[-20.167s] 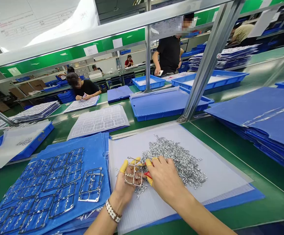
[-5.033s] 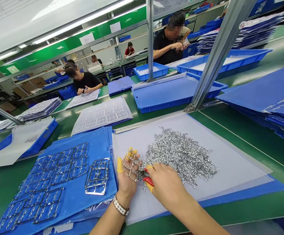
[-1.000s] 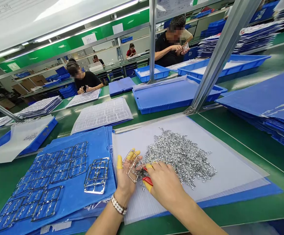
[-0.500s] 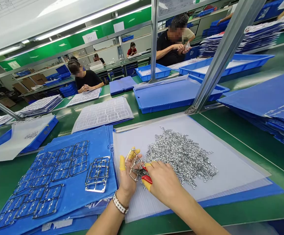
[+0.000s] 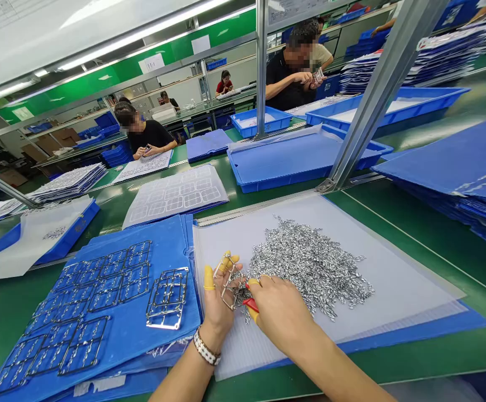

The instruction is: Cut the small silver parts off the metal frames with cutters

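Note:
My left hand [image 5: 217,312], with yellow finger covers, is palm up and holds a small silvery sprue frame [image 5: 225,288], tilted on its fingers. My right hand [image 5: 282,312] is closed around red-handled nippers [image 5: 251,305], whose jaws are at the frame's right side and hard to make out. Beneath and beyond both hands a heap of small shiny silver pieces [image 5: 310,262] covers part of a whitish translucent sheet [image 5: 222,235]. Left of my hands, rows of sprue frames [image 5: 106,279] lie on a blue sheet [image 5: 170,231]. Closer to me, frames [image 5: 167,301] lie overlapped.
A shallow blue tray [image 5: 285,181] stands beyond the heap, beside a slanted metal post [image 5: 364,128]. Blue sheets [image 5: 456,167] are stacked at right. A white sheet with frames [image 5: 178,195] lies ahead. Co-workers [image 5: 151,137] sit across the bench.
Since the oldest frame, the heap has grown, the rows at left hold fewer frames, and the overlapped frames have increased. Over the last second the frame in my left hand has tilted slightly.

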A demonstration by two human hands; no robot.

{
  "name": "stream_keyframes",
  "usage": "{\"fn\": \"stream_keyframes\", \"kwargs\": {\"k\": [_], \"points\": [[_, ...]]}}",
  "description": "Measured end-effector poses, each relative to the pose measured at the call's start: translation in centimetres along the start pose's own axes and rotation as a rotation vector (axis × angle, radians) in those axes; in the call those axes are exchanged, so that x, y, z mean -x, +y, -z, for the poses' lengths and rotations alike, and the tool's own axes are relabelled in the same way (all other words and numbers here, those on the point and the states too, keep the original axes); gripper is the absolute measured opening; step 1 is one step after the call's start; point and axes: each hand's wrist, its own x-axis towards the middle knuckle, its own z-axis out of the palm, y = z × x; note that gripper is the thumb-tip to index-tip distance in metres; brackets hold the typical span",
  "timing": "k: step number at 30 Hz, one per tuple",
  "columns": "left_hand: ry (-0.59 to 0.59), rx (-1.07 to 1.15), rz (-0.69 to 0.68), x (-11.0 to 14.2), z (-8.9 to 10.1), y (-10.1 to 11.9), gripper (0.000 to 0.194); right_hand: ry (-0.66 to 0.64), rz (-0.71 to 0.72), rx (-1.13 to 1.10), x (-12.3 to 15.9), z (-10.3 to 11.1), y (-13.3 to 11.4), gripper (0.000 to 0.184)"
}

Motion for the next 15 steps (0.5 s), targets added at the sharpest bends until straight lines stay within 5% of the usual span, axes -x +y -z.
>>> {"fn": "stream_keyframes", "kwargs": {"k": [8, 12, 15], "points": [[-0.096, -0.094, -0.003, 0.8, -0.3, 0.2, 0.056, 0.122, -0.064, -0.074, 1.7, -0.3, 3.5, 0.027], [-0.321, -0.563, -0.245, 3.6, -0.9, 2.6, 0.050, 0.290, 0.064, -0.191, 2.8, -2.4, 6.4, 0.042], [-0.327, -0.827, -0.472, 5.5, -0.7, 6.5, 0.048, 0.369, 0.158, -0.234, 3.0, -4.5, 8.4, 0.048]]}}
